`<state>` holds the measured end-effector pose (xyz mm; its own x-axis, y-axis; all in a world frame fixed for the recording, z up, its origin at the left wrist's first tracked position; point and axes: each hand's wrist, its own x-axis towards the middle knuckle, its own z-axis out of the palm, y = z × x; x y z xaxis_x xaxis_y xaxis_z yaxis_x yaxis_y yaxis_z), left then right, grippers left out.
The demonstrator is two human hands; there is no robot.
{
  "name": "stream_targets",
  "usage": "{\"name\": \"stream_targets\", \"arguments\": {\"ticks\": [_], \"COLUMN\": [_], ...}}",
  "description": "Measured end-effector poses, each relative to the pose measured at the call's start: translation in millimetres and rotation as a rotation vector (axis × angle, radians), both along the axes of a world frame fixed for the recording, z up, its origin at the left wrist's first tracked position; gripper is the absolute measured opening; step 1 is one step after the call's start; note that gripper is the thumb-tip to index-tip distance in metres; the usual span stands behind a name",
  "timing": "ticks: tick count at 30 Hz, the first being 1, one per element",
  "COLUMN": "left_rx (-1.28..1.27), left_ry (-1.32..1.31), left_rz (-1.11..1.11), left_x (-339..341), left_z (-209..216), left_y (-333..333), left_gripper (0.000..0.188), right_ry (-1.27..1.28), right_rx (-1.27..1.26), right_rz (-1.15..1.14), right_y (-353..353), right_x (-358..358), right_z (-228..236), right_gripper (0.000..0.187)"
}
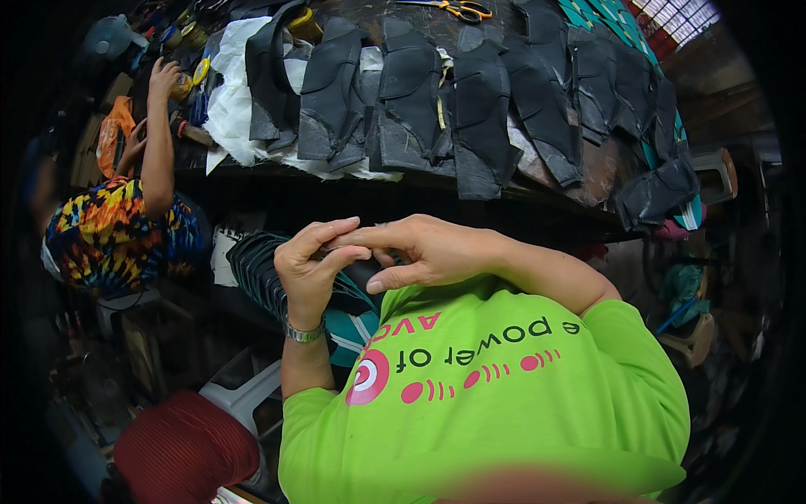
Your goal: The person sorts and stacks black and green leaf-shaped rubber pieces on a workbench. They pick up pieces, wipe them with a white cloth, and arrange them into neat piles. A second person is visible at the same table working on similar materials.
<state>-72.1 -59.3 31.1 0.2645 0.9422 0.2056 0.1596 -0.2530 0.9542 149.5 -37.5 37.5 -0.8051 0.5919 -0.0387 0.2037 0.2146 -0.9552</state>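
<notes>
My two hands meet in front of my green shirt, short of the table edge. My left hand (309, 262), with a metal watch on the wrist, is closed: its thumb and fingers pinch the outstretched fingers of my right hand (417, 249). The right thumb points left and stands apart from its fingers; no object shows in that hand. Just below the left hand is a stack of dark, teal-edged sheet pieces (256, 267). On the table (571, 200) beyond lie several black padded, shaped pieces (481, 118) in an overlapping row.
Scissors (463, 11) with orange-and-black handles lie at the far edge. White sheeting (231, 101) spreads under the pieces at left. A co-worker in a patterned shirt (109, 231) reaches onto the table's left end. Someone in dark red (185, 449) is close at lower left, beside a white plastic chair (243, 391).
</notes>
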Motion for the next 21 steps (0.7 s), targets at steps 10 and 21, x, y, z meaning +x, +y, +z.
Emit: {"name": "stream_targets", "arguments": {"ticks": [10,21], "left_rx": [-0.394,-0.147], "left_ry": [-0.449,-1.21], "left_rz": [-0.213,0.006], "left_x": [-22.2,0.7], "left_z": [-30.3,-39.7], "left_y": [15.4,23.6], "left_gripper": [0.031,0.033], "right_ry": [0.253,0.01], "right_rx": [-0.103,0.711], "right_rz": [-0.102,-0.206], "right_y": [0.2,24.6], "right_x": [-12.5,-53.9], "right_z": [-19.3,-4.0], "right_gripper": [0.057,0.077]}}
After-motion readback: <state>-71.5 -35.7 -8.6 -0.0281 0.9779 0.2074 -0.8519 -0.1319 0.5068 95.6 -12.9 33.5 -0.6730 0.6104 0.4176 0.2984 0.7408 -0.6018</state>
